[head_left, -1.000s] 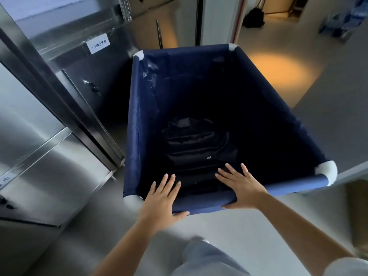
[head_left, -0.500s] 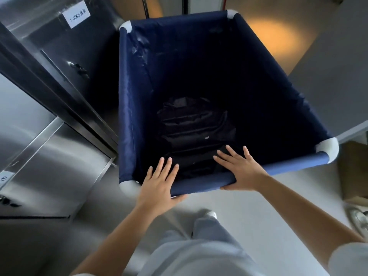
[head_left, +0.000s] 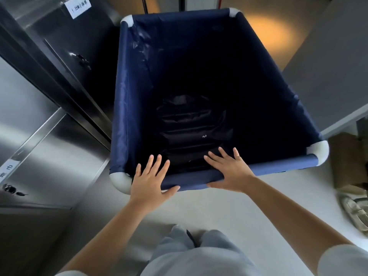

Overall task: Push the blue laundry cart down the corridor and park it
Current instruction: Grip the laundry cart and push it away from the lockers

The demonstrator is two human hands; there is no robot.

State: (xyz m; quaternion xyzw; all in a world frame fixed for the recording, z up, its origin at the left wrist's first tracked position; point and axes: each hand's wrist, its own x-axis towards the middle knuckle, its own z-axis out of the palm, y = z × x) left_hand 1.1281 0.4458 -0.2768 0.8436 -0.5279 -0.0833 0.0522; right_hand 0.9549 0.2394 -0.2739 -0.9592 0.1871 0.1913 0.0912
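The blue laundry cart (head_left: pixel 123 100) fills the middle of the head view, a deep fabric bin with white corner pieces. Dark folded cloth (head_left: pixel 189 124) lies at its bottom. My left hand (head_left: pixel 149 180) rests flat on the near rim close to the left corner, fingers straight and spread, thumb below the rail. My right hand (head_left: pixel 229 172) presses flat on the same rim nearer the middle, fingers reaching over into the bin.
Stainless steel cabinets (head_left: pixel 51 148) with labelled doors stand close along the cart's left side. A grey wall (head_left: pixel 328 80) runs on the right, with a cardboard box (head_left: pixel 348 156) and a shoe (head_left: pixel 354 212) by its base. Light floor (head_left: pixel 266 30) continues ahead.
The cart has rolled forward past the steel cabinets, and the view has tilted further down. Both hands stay flat on the near rim.
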